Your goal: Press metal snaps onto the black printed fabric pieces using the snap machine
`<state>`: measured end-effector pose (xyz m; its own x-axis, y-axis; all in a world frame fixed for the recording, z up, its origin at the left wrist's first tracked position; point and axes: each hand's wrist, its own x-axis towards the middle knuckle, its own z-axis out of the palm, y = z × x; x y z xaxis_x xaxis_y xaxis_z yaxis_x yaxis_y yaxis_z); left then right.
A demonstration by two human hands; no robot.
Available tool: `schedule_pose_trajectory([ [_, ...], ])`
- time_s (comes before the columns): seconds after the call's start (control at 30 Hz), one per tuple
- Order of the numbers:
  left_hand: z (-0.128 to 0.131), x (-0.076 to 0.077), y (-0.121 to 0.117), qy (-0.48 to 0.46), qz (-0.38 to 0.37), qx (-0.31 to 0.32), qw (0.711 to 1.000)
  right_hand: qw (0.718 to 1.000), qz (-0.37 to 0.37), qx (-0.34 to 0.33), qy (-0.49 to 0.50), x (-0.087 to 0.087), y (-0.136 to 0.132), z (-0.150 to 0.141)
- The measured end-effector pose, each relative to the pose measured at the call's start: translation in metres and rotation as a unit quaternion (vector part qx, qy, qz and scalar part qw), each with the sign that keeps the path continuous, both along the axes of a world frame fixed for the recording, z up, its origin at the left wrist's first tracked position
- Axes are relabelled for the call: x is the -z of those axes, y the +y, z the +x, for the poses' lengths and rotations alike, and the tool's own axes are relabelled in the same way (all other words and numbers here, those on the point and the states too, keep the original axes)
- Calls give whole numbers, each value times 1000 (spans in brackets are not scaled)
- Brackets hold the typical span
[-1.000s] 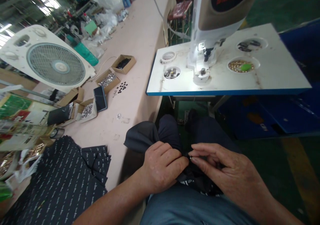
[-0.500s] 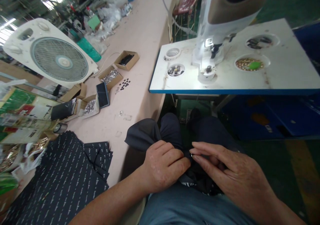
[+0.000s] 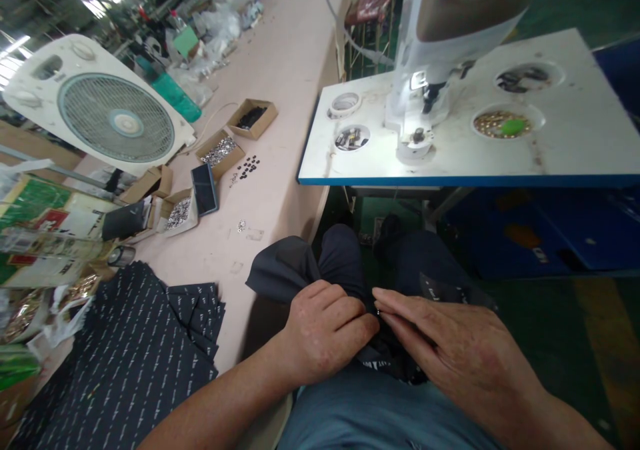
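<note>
Over my lap, my left hand is closed on a dark piece of fabric, part of which sticks out beyond the knuckles towards the table. My right hand pinches a tiny shiny metal piece between thumb and fingertips, close beside the left fingers. Its exact kind is too small to make out. Below the hands, dark cloth with white lettering shows against my blue shirt. Both hands hide most of the fabric between them.
A snap-press-like machine stands on a white worktop with round wells of small parts. On the long table are a fan, boxes of metal fittings, a phone and stacked dark printed fabric.
My right hand has shifted slightly left, its fingers straighter and drawn together around the metal piece. Printed dark cloth now shows behind it. My left hand stays nearly still.
</note>
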<state>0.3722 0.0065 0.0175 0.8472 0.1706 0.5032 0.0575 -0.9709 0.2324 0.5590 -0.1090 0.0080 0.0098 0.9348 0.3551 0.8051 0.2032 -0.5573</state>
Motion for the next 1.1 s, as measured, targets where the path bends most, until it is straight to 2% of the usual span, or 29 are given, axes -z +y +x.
schedule_pose_trajectory([
  [0.27, -1, 4, 0, 24, -64, -9, 998, 998, -20, -67, -9, 1, 3, 4],
  [0.43, -1, 8, 4, 65, -161, -32, 984, 996, -50, -29, 69, -4, -3, 8],
  [0.57, 1, 9, 7, 81, -228, -38, 970, 994, -79, -24, 64, -7, -8, 5],
  [0.77, 5, 10, 8, 106, -274, -77, 953, 992, -97, 9, 77, 6, 0, -6],
  [0.97, 9, 2, 10, 200, -321, -135, 916, 978, -147, -9, 148, 13, 11, -2],
  [1.1, 10, -4, 17, 248, -404, -130, 871, 963, -186, -16, 194, 9, 19, 2],
])
